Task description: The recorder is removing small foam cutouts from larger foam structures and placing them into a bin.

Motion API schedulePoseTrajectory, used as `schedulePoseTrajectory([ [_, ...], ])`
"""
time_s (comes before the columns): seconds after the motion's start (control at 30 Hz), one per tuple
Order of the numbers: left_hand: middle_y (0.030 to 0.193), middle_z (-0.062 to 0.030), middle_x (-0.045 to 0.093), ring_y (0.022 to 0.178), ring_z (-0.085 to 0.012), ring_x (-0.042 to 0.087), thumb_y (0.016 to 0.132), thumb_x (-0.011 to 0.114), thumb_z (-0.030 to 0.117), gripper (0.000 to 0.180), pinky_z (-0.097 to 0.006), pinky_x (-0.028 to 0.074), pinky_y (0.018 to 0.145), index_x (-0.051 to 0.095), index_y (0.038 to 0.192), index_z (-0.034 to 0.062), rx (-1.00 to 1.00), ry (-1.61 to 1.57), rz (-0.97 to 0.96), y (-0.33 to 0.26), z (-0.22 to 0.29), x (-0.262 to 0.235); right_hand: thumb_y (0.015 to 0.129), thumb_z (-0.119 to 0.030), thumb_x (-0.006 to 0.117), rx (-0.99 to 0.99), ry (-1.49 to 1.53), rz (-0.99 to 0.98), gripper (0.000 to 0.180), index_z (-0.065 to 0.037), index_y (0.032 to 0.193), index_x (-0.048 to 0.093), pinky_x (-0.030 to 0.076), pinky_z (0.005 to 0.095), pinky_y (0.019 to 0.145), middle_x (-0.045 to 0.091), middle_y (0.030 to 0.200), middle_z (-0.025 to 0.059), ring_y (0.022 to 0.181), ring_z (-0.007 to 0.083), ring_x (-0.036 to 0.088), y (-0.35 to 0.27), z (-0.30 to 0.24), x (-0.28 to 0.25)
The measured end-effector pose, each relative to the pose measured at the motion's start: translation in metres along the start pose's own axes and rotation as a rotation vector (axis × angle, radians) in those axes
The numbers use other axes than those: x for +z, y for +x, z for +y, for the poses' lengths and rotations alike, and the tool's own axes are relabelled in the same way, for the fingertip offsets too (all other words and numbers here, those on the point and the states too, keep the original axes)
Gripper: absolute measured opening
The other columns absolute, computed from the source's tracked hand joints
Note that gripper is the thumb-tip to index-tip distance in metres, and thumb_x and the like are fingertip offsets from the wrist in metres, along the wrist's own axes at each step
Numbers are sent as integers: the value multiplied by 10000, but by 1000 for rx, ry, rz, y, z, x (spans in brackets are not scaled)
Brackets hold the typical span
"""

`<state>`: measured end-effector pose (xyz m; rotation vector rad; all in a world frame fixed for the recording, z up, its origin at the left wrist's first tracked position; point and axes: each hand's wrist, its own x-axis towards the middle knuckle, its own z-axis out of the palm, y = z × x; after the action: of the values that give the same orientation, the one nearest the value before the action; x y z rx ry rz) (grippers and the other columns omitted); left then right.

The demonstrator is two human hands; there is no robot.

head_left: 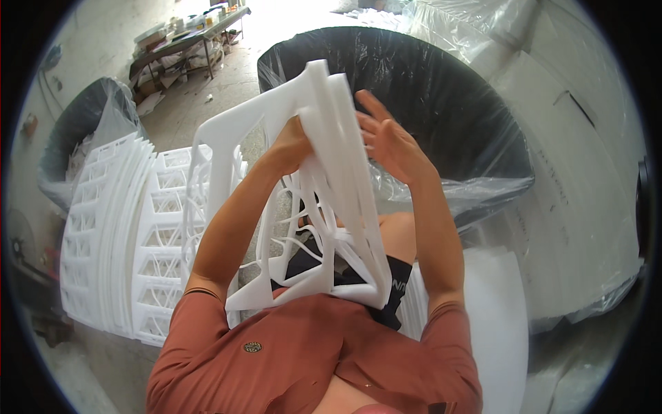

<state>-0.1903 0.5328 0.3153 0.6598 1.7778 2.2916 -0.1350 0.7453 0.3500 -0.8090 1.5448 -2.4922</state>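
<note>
A few white foam sheets with large cut-outs stand on edge before my chest, pressed together, their lower end by my lap. My left hand is closed on them, its fingers passing into an opening near the top and partly hidden by the foam. Thin white strips hang loose in the cut-outs lower down. To the right of the sheets, my right hand is raised with its fingers spread and nothing in it. Its fingertips come close to the sheets' edge; whether they touch, I cannot tell.
Stacks of white cut-out foam sheets stand at the left. A big black tub lined with clear plastic stands ahead, a smaller one far left. Large plastic-wrapped white packs line the right. A cluttered table is at the back.
</note>
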Motion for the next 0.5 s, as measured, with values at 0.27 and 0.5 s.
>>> schedulePoseTrajectory([
  [0.27,897,-90,666,849,-176,641,747,777,186,372,-320,537,720,644,1049,15,145,315,132,-12,-8,-11,695,-332,846,166,-277,67,680,-42,1233,548,522,334,857,611,1101,89,975,180,609,-7,24,15],
  [0.5,838,-96,653,789,-168,642,783,737,134,280,-301,555,676,638,1012,6,138,754,352,1,-14,-12,702,-241,847,63,-700,284,399,-23,990,678,518,305,759,671,888,85,801,156,633,-22,7,-3],
])
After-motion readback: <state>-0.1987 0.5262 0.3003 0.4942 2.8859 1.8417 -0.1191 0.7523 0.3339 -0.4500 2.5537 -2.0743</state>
